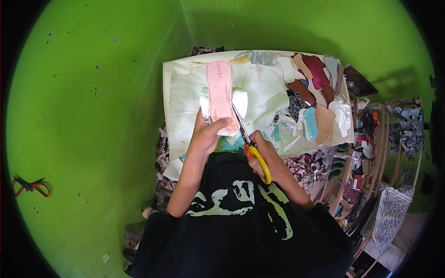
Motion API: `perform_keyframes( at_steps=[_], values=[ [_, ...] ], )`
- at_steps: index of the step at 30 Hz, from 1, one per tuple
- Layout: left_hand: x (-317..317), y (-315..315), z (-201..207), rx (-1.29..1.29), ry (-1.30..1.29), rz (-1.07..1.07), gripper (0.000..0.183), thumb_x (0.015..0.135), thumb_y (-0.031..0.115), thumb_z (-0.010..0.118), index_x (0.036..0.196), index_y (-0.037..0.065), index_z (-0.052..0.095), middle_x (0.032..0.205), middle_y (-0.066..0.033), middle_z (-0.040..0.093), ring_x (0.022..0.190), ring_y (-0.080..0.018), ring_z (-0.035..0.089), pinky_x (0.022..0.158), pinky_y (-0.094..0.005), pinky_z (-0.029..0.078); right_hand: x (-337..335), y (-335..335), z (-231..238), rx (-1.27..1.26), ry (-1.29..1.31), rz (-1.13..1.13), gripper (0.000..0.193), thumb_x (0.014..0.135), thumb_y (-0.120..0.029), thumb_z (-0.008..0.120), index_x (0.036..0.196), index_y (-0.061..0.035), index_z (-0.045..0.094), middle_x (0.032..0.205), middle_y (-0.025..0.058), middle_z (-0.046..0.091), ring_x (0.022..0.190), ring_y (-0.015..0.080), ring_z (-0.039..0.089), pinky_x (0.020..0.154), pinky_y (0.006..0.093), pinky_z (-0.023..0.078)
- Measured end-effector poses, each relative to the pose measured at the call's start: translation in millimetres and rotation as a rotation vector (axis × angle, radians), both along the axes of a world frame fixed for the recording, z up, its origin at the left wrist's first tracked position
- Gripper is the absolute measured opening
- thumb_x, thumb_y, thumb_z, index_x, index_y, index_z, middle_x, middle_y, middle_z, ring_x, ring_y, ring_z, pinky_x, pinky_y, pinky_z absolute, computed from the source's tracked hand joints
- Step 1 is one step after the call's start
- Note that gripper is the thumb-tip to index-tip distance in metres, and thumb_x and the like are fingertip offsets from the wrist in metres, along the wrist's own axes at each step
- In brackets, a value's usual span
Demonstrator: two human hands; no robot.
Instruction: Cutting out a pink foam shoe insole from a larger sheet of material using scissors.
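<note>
My left hand (pixel 206 133) is closed on the near end of a pink insole-shaped piece (pixel 219 81) with printing on it, its thumb pressed on top. A white piece of sheet material (pixel 240 101) lies against the insole piece and sticks out on both sides. In my right hand (pixel 267 156) is a pair of scissors (pixel 260 165) with yellow and red handles. The scissor blades point up and away, along the right edge of the insole piece near my left thumb. Whether the blades are parted is hard to make out.
Beneath my hands is a table with a pale cover (pixel 185 102). Several cut sole shapes, among them a teal piece (pixel 308 124) and a tan piece (pixel 325 123), lie at its right. A wooden rack (pixel 384 134) with fabrics stands farther right. Green walls (pixel 92 125) close off the left and back.
</note>
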State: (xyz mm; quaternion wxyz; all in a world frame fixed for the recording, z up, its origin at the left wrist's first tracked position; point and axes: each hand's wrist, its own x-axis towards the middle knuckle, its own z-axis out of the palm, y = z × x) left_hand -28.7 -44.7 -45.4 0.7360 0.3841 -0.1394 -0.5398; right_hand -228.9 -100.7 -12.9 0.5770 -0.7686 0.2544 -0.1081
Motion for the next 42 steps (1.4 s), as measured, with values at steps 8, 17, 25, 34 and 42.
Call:
perform_keyframes(
  at_steps=[8,17,25,34,42],
  values=[
    [-4.6,2.0,-6.2,-0.013,0.200,-0.043,0.053,0.080,-0.004,0.064,0.130,-0.001,0.047,0.113,-0.0126,0.063,0.095,-0.0209,0.067,0.078,-0.0326,0.057,1.6,4.3,-14.5,0.023,-0.008,-0.043,0.071,0.084,-0.062,0.065,0.106,-0.0005,0.038,0.076,0.0175,0.049,0.068,0.0364,0.051,0.065,0.0414,0.043],
    [-5.7,0.7,-8.1,0.035,0.183,0.108,0.058,0.080,-0.003,0.065,0.133,0.003,0.043,0.110,-0.0126,0.062,0.089,-0.0205,0.068,0.070,-0.0327,0.058,-12.3,-7.7,-42.1,0.260,-0.227,0.070,0.060,0.086,-0.041,0.071,0.124,-0.0015,0.047,0.086,0.0051,0.053,0.074,0.0183,0.054,0.068,0.0305,0.045],
    [-32.8,0.4,-7.2,0.072,-0.079,0.113,0.066,0.079,-0.010,0.065,0.138,0.001,0.038,0.119,-0.0139,0.059,0.107,-0.0239,0.063,0.090,-0.0385,0.053,30.0,10.7,-30.7,0.409,-0.483,-0.644,0.047,0.080,-0.006,0.078,0.117,-0.0049,0.049,0.089,0.0012,0.056,0.079,0.0066,0.055,0.068,0.0206,0.048],
    [-8.2,24.8,-8.7,0.043,-0.150,-0.070,0.052,0.080,0.001,0.069,0.127,-0.005,0.050,0.113,-0.0156,0.065,0.103,-0.0238,0.066,0.090,-0.0361,0.053,30.9,10.4,3.2,0.406,-0.333,-0.503,0.032,0.078,0.004,0.072,0.104,-0.0035,0.055,0.079,-0.0037,0.052,0.066,0.0016,0.048,0.058,0.0187,0.038],
    [2.5,23.1,9.5,0.128,-0.421,0.055,0.040,0.090,0.006,0.069,0.126,-0.003,0.053,0.110,-0.0110,0.066,0.098,-0.0165,0.065,0.086,-0.0306,0.052,24.1,13.3,8.8,0.375,-0.255,-0.360,0.032,0.081,0.002,0.072,0.109,-0.0020,0.057,0.079,-0.0037,0.050,0.064,0.0010,0.047,0.057,0.0179,0.038]
  ],
)
